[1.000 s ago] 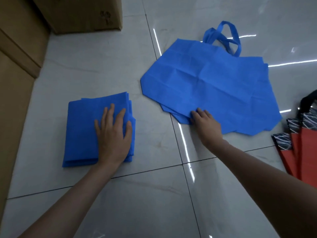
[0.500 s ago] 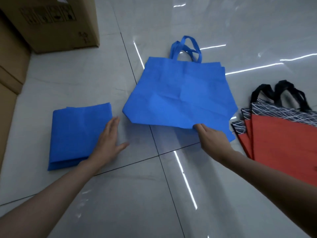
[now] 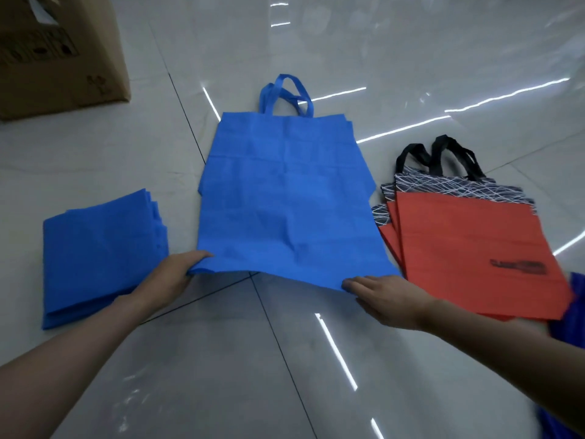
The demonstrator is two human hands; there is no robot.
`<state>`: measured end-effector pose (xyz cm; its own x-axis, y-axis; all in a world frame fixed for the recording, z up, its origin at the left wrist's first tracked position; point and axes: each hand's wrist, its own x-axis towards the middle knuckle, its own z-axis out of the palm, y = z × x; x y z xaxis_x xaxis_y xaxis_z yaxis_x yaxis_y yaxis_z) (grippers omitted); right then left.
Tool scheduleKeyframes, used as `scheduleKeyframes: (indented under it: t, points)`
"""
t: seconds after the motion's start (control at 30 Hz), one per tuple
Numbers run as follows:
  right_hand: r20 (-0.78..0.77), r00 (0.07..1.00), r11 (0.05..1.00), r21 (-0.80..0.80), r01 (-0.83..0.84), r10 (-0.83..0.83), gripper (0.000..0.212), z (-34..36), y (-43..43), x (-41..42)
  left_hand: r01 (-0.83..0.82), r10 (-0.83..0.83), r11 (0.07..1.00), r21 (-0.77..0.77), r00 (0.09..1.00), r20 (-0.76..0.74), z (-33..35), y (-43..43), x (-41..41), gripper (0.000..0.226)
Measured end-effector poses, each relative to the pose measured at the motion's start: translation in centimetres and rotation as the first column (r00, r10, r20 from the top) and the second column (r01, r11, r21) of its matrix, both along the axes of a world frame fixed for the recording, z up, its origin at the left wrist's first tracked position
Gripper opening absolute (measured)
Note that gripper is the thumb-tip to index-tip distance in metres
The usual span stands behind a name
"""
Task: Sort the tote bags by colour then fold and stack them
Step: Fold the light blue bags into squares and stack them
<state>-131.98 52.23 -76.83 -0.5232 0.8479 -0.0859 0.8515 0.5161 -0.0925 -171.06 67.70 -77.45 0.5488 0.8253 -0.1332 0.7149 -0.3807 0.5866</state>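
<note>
left hand (image 3: 171, 277) and right hand (image 3: 389, 299) pinch blue bag (image 3: 285, 210), perhaps touching orange bags (image 3: 468, 248)

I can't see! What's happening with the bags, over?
Left hand and right hand pinch near corners of flat blue bag. Folded blue stack left, red bags right. Nothing in the way.

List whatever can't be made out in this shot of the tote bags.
- Head view: black print on the top red bag, blurred.
- Head view: bag count in the folded blue stack, layers merge.
- Head view: dark blue thing at right, cut off by the frame edge.
</note>
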Motion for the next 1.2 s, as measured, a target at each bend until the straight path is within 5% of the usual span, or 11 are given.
scheduleKeyframes:
  t: [0.1, 0.2, 0.3, 0.47, 0.53, 0.7, 0.83, 0.93, 1.03, 1.13, 1.2]
  points:
    - [-0.031, 0.988, 0.986, -0.083, 0.145, -0.148, 0.052, -0.8, -0.6, 2.8, -0.011, 0.015, 0.996, -0.085, 0.999, 0.044, 0.1, -0.7, -0.5, 0.065]
    - [-0.169, 0.885, 0.892, -0.217, 0.397, -0.435, 0.044, -0.6, -0.9, 4.2, -0.083, 0.099, 0.984, -0.160, 0.991, 0.093, -0.4, -1.3, -0.6, 0.044]
    - [-0.306, 0.618, 0.684, -0.433, 0.588, -0.725, 0.025, -0.4, 0.1, 4.1, -0.252, 0.307, 0.934, -0.252, 0.928, 0.211, -0.5, -1.7, 0.3, 0.022]
    - [-0.598, 0.025, 0.551, -0.719, 0.423, -0.801, 0.066, 1.3, 2.5, 3.8, -0.486, 0.576, 0.815, -0.315, 0.741, 0.345, 1.3, -1.9, 2.1, 0.025]
    - [-0.584, -0.060, 0.536, -0.777, 0.331, -0.809, 0.071, 1.2, 2.7, 3.9, -0.523, 0.624, 0.779, -0.346, 0.697, 0.352, 1.2, -1.8, 2.5, 0.029]
    - [-0.461, 0.092, 0.468, -0.839, 0.277, -0.882, 0.051, -1.1, 1.7, 4.1, -0.538, 0.702, 0.704, -0.464, 0.626, 0.340, 0.2, -1.9, 2.8, 0.033]
    - [-0.598, -0.032, 0.567, -0.774, 0.281, -0.801, 0.080, -0.5, 2.1, 3.8, -0.564, 0.737, 0.658, -0.500, 0.617, 0.274, -1.5, -1.6, 2.1, 0.039]
    - [-0.654, -0.031, 0.604, -0.715, 0.352, -0.756, 0.037, 0.4, 2.9, 3.4, -0.573, 0.733, 0.667, -0.475, 0.617, 0.285, -2.2, -1.8, 2.2, 0.037]
    - [-0.630, 0.126, 0.533, -0.513, 0.673, -0.766, 0.013, 0.2, 3.6, 4.3, -0.618, 0.711, 0.695, -0.367, 0.666, 0.224, -2.8, -2.5, 1.9, 0.040]
    - [-0.407, 0.307, 0.447, -0.312, 0.839, -0.860, 0.016, -0.6, 2.8, 5.9, -0.710, 0.795, 0.597, -0.374, 0.585, 0.158, -3.5, -3.5, -0.1, 0.042]
    - [-0.286, 0.382, 0.460, -0.300, 0.836, -0.879, 0.024, -1.1, 2.0, 6.2, -0.683, 0.784, 0.593, -0.426, 0.610, 0.113, -3.7, -4.7, -0.5, 0.042]
